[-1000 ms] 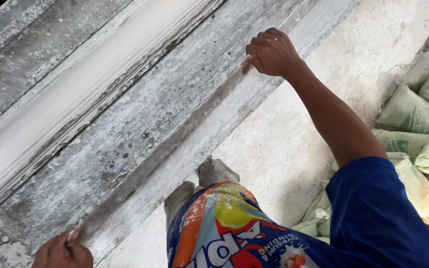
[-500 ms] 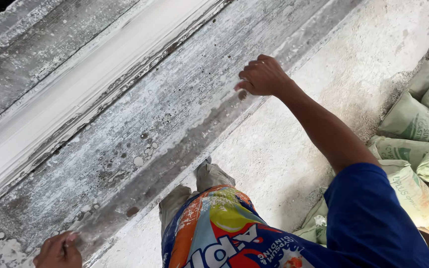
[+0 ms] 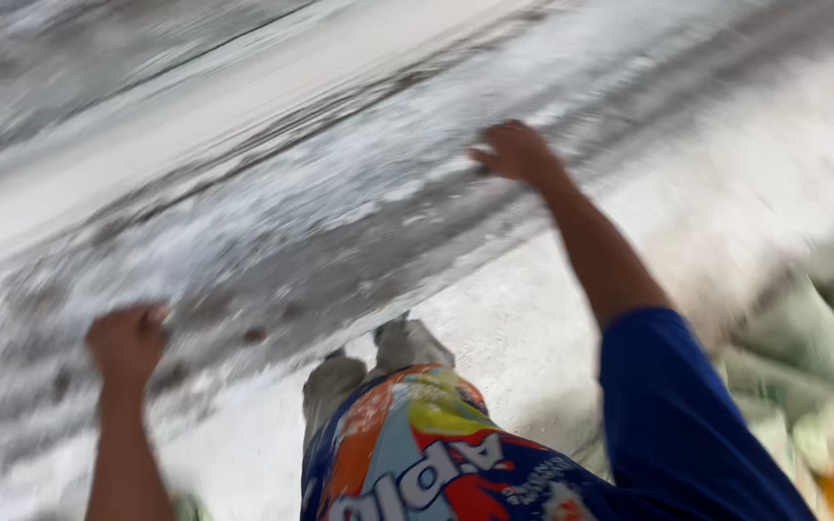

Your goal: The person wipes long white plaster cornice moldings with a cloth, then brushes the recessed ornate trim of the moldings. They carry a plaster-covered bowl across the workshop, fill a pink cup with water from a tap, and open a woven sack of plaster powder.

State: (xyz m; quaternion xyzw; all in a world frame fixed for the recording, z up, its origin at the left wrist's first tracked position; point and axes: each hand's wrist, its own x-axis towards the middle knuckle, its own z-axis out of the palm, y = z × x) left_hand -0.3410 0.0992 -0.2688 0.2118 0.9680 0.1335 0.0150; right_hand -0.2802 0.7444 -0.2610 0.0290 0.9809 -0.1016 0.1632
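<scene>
Blurrily, both hands (image 3: 127, 342) (image 3: 516, 152) on grey plaster-caked slab (image 3: 340, 222)

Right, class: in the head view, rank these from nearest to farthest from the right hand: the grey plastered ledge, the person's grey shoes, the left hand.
1. Grey plastered ledge: right under the right hand.
2. Grey shoes: below, centre, on the floor.
3. Left hand: far left, lower on the ledge.

pale concrete floor (image 3: 533, 328), blurred greenish sacks (image 3: 822, 357) heaped at right, flat daylight.
</scene>
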